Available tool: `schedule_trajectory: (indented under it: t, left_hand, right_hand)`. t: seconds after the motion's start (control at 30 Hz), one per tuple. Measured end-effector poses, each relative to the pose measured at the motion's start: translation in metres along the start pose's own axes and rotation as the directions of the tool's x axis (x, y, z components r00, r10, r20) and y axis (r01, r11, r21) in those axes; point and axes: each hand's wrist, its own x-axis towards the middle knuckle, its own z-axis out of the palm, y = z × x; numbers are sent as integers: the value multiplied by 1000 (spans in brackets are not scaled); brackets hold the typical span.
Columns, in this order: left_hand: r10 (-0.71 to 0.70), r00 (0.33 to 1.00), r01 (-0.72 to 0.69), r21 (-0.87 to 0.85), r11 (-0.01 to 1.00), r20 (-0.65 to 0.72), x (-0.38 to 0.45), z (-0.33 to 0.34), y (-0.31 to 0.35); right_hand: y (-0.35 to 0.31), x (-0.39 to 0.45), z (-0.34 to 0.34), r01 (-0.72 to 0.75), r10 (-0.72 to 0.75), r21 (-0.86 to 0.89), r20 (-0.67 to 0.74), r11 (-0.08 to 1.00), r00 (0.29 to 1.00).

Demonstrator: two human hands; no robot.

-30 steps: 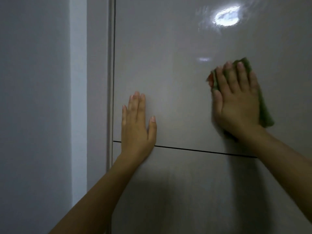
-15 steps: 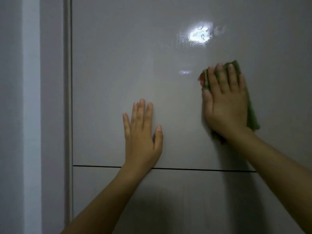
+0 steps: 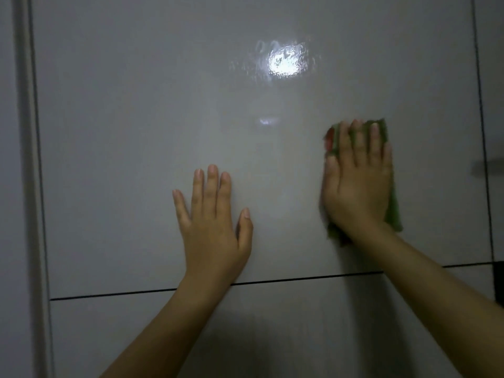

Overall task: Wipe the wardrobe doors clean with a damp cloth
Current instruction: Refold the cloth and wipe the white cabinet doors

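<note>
The right hand (image 3: pixel 357 184) presses the green cloth (image 3: pixel 392 214) flat against the wardrobe door (image 3: pixel 136 132), its grip spread with straight fingers; the left hand (image 3: pixel 215 227) rests flat beside it, fingers spread. With nothing pinching the cloth, it could slip from under the palm, and the bare left palm may smudge the glossy panel.
</note>
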Motion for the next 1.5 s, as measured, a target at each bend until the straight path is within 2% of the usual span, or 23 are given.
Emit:
schedule_trajectory:
  t: [0.07, 0.13, 0.2, 0.27, 0.37, 0.43, 0.47, 0.53, 0.6, 0.67, 0.7, 0.8, 0.87, 0.9, 0.97, 1.03, 1.07, 1.13, 1.2, 1.3, 1.4, 1.43, 1.5]
  left_hand:
    - [-9, 1000, 9, -14, 1000, -10, 0, 0, 2]
    - [-14, 1000, 14, -22, 1000, -8, 1, -1, 4]
    - [-17, 1000, 17, -33, 999, -11, 1, -2, 5]
    - [-11, 1000, 10, -50, 999, -25, 1, -4, 4]
    - [11, 999, -13, -55, 998, -44, 1, -4, 0]
    - [28, 998, -31, -47, 998, -54, 1, -3, -4]
    - [32, 998, -34, -44, 998, -57, 1, -2, -5]
    - [40, 998, -42, -37, 998, -58, 0, -2, -7]
    - [51, 997, -52, -26, 998, -52, 0, -3, -9]
    - [54, 998, -54, -10, 998, -36, 0, -3, -8]
    - [54, 998, -54, -7, 999, -29, 0, -4, -8]
    - [41, 999, -41, -19, 999, -8, -3, -5, -6]
    - [31, 1000, -31, -28, 999, -4, -6, -6, -3]
    - [38, 999, -38, -28, 999, 3, -9, -5, 2]
    - [83, 997, -82, -32, 996, 10, -13, -2, 18]
    - [130, 991, -129, -53, 990, 12, -17, 2, 35]
    - [152, 988, -151, -73, 986, 12, -20, 3, 43]
    - [207, 978, -204, -110, 973, 21, -25, 5, 56]
    - [267, 962, -259, -130, 957, 50, -30, 10, 67]
    - [306, 947, -295, -110, 949, 101, -32, 23, 80]
    - [257, 960, -253, -54, 966, 109, -31, 34, 92]
    - [249, 963, -245, -51, 968, 99, -31, 36, 98]
    - [274, 959, -271, -54, 961, 72, -28, 42, 113]
  right_hand:
    - [-20, -37, 7, 256, -256, -3, 39, 967, 966]
    - [-16, -67, 7, 609, -606, 10, 115, 793, 787]
    - [4, -44, 1, 765, -760, 36, 146, 643, 633]
    - [14, 6, 0, 691, -688, -4, 84, 723, 721]
    - [6, 86, -4, 239, -239, -7, -12, 971, 971]
    - [-19, 103, 0, 81, -80, 17, -48, 997, 996]
    - [-32, 98, 2, 122, -120, 24, -66, 992, 991]
    - [-44, 60, 7, 406, -404, 20, -59, 914, 913]
    - [-34, 3, 7, 677, -676, -2, 33, 736, 736]
    - [-4, -28, 0, 797, -793, 27, 129, 603, 596]
    - [12, -28, -3, 803, -797, 28, 142, 596, 587]
    - [43, 3, -4, 576, -573, -8, 92, 817, 814]
    - [39, 19, -5, 191, -192, 20, 29, 981, 981]
    - [28, 16, -3, 10, -10, 33, -14, 999, 1000]
    - [3, -12, 3, -44, 46, 27, -66, 999, 997]
    - [-7, -61, 6, 311, -312, 13, 20, 950, 950]
    - [2, -83, 5, 499, -499, 15, 75, 866, 863]
    - [46, -95, 0, 655, -648, 4, 148, 756, 747]
    - [89, -87, -4, 530, -523, -16, 146, 848, 840]
    - [126, -65, -9, 66, -68, 32, 69, 997, 995]
    - [104, -67, -5, -347, 347, 19, -31, 938, 937]
    - [90, -78, -4, -354, 354, 2, -38, 935, 935]
    - [71, -111, 1, -65, 64, 14, 28, 998, 998]
